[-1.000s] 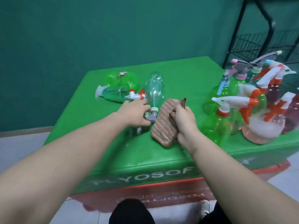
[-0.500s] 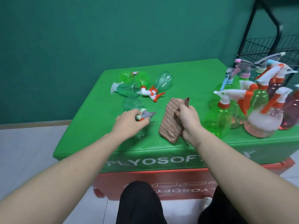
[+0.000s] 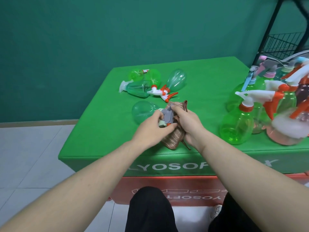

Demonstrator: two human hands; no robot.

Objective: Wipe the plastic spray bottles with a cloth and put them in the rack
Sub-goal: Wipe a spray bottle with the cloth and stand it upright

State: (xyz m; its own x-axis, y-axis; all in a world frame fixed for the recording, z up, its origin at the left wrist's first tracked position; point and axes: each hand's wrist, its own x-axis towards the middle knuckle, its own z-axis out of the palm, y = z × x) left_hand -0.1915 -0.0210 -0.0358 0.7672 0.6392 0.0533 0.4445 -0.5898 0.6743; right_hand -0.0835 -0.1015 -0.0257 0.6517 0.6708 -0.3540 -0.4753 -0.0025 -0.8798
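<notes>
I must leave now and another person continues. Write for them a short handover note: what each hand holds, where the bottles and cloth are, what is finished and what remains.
Left hand: grips the neck of a clear green plastic spray bottle with a grey trigger, lying on the green padded table.
Right hand: holds the brown striped cloth against that bottle's grey trigger head.
Four more spray bottles lie at the table's far side; a cluster of upright spray bottles stands on the right.
Black wire rack: no bottle seen in the visible part.
Done: wiping of this bottle started.
Left: finish wiping, rack it, then do the others.
</notes>
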